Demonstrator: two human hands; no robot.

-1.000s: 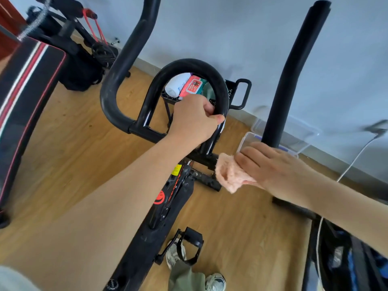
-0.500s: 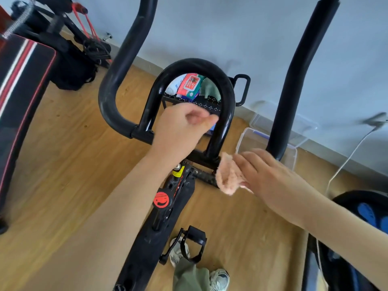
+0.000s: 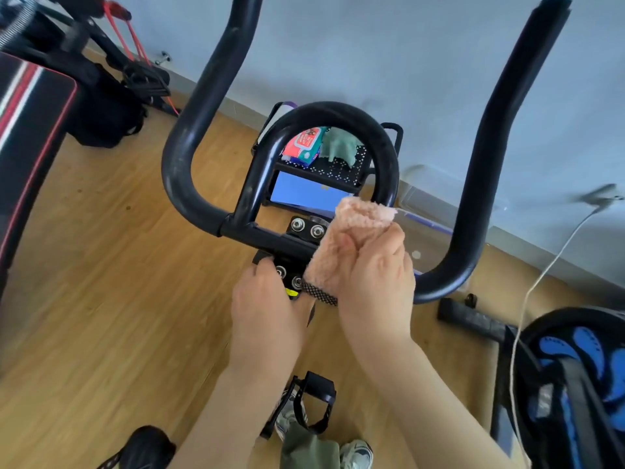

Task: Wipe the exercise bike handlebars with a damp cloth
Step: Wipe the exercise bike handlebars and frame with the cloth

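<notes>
The cloth (image 3: pixel 351 238), pink and fluffy, is bunched in the closed grip of the right hand (image 3: pixel 375 275) and pressed against the handlebars (image 3: pixel 176 164) where the right foot of the centre loop meets the crossbar. The bike is steadied by the left hand (image 3: pixel 267 299), whose grip is curled on the near edge of the bolted clamp (image 3: pixel 306 228) just beside the cloth. The wiping step is judged to be in hand at the middle of the bars, with both long outer horns apparently not yet reached. For the next move, the cloth would need to be kept wrapped round the tube and slid along the loop or outward toward the right horn.
</notes>
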